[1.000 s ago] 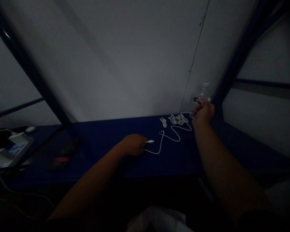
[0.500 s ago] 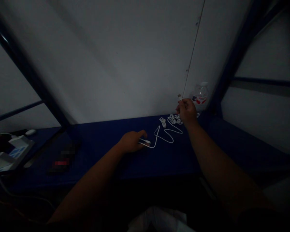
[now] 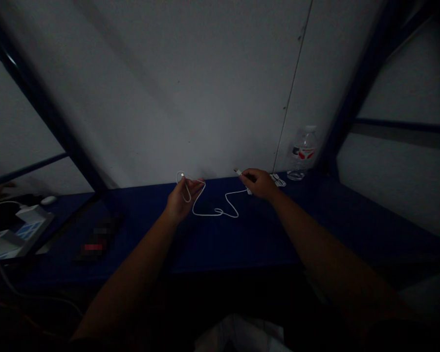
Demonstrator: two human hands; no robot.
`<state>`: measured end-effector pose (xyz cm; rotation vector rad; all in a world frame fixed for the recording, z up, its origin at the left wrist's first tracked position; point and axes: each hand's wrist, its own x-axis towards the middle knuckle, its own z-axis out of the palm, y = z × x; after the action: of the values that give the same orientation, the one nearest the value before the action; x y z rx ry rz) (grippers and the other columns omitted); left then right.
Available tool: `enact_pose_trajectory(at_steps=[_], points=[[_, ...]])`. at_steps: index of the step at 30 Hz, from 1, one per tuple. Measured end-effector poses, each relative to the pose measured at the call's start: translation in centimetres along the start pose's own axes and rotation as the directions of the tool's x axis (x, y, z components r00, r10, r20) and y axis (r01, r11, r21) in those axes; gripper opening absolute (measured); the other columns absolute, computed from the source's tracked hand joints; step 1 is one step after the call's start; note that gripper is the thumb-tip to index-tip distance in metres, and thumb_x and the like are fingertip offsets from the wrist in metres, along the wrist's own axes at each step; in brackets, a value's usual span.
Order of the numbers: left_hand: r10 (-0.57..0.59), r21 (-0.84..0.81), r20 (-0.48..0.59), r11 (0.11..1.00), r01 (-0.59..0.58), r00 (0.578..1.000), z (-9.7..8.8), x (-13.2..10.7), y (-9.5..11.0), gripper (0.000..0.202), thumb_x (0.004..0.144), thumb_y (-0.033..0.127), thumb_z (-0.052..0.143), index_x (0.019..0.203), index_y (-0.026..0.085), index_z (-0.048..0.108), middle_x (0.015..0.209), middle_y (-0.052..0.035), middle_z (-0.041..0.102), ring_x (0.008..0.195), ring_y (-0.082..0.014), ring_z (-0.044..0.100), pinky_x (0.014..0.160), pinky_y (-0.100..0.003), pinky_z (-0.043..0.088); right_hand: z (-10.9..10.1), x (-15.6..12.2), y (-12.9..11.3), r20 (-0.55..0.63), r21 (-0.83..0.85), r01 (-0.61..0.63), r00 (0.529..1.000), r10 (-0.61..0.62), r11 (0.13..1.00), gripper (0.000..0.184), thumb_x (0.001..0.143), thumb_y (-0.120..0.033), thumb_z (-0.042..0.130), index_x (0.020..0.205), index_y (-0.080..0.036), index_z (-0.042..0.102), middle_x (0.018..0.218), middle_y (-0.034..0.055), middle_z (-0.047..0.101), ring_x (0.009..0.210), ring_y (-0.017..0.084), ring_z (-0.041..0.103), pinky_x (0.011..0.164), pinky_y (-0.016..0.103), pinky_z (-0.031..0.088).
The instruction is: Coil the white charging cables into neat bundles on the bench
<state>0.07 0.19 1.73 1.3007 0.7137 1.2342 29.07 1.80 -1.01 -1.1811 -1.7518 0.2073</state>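
A thin white cable (image 3: 216, 211) hangs in loops between my two hands above a dark blue table (image 3: 220, 239). My left hand (image 3: 181, 198) is raised a little off the table and closed on one end of the cable, whose plug sticks up by the fingers. My right hand (image 3: 259, 183) pinches the other end, its plug pointing left. More coiled white cables (image 3: 278, 180) lie on the table just right of my right hand.
A clear water bottle (image 3: 303, 151) with a red label stands at the back right, by a blue frame post. A dark object (image 3: 95, 239) lies at the left. Further left are a white box (image 3: 11, 234), wires and a white mouse (image 3: 48, 200). White wall panels close the back.
Both hands have moved left and lifted the cable. My right hand came away from the bottle and the cable pile; my left hand rose from the table with its end.
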Motion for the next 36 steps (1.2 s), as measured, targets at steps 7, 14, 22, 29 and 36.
enact_pose_trajectory(at_steps=[7, 14, 22, 29, 36], points=[[0.015, -0.280, -0.185, 0.958, -0.068, 0.983, -1.8, 0.9, 0.2, 0.028, 0.083, 0.045, 0.058, 0.081, 0.020, 0.045, 0.086, -0.0038, 0.067, 0.083, -0.0175, 0.066, 0.077, -0.033, 0.050, 0.5, -0.3, -0.6, 0.202, 0.310, -0.098, 0.979, 0.035, 0.946, 0.030, 0.079, -0.047, 0.064, 0.079, -0.017, 0.062, 0.064, -0.0012, 0.057, 0.054, 0.011, 0.049, 0.050, 0.024, 0.036], [0.042, 0.143, -0.010, 0.989, -0.040, 0.999, -2.5, 0.9, -0.5, 0.040, 0.078, 0.052, 0.067, 0.100, 0.017, 0.063, 0.051, 0.0088, 0.033, 0.042, -0.0062, 0.029, 0.045, -0.021, 0.026, -1.1, -0.3, -1.5, 0.174, 0.819, -0.209, 0.978, 0.116, 0.534, 0.029, 0.080, -0.045, 0.066, 0.079, -0.022, 0.049, 0.056, -0.0078, 0.050, 0.036, 0.007, 0.041, 0.041, 0.023, 0.042], [-0.012, 0.664, 0.156, 0.742, -0.096, 0.988, -2.6, 0.5, -1.0, 0.041, 0.084, 0.056, 0.056, 0.079, 0.017, 0.064, 0.060, 0.0009, 0.051, 0.054, -0.0110, 0.042, 0.053, -0.024, 0.030, -1.8, 0.7, 0.2, 0.133, 0.761, -0.301, 0.940, 0.315, 0.574, 0.025, 0.076, -0.041, 0.067, 0.077, -0.020, 0.055, 0.060, -0.0043, 0.052, 0.046, 0.009, 0.048, 0.041, 0.020, 0.040], [-0.231, 0.854, 0.315, 0.493, -0.169, 0.921, -3.5, 0.5, -1.1, 0.046, 0.065, 0.053, 0.076, 0.095, 0.019, 0.070, 0.090, -0.0061, 0.068, 0.079, -0.0207, 0.060, 0.067, -0.029, 0.041, -0.6, 0.7, 1.9, 0.105, 0.067, -0.447, 0.892, 0.439, 0.892, 0.027, 0.082, -0.040, 0.059, 0.086, -0.016, 0.070, 0.070, 0.0031, 0.066, 0.058, 0.013, 0.058, 0.053, 0.023, 0.043], [-0.452, 0.846, 0.493, 0.451, -0.286, 0.744, -2.9, -0.3, -0.6, 0.052, 0.057, 0.044, 0.084, 0.100, 0.023, 0.067, 0.089, -0.0007, 0.066, 0.081, -0.0198, 0.060, 0.067, -0.027, 0.039, 0.1, 0.4, 2.1, 0.269, -0.418, -0.128, 0.928, 0.257, 0.899, 0.032, 0.088, -0.041, 0.053, 0.098, -0.019, 0.074, 0.096, 0.0079, 0.074, 0.083, 0.020, 0.066, 0.069, 0.026, 0.043]])
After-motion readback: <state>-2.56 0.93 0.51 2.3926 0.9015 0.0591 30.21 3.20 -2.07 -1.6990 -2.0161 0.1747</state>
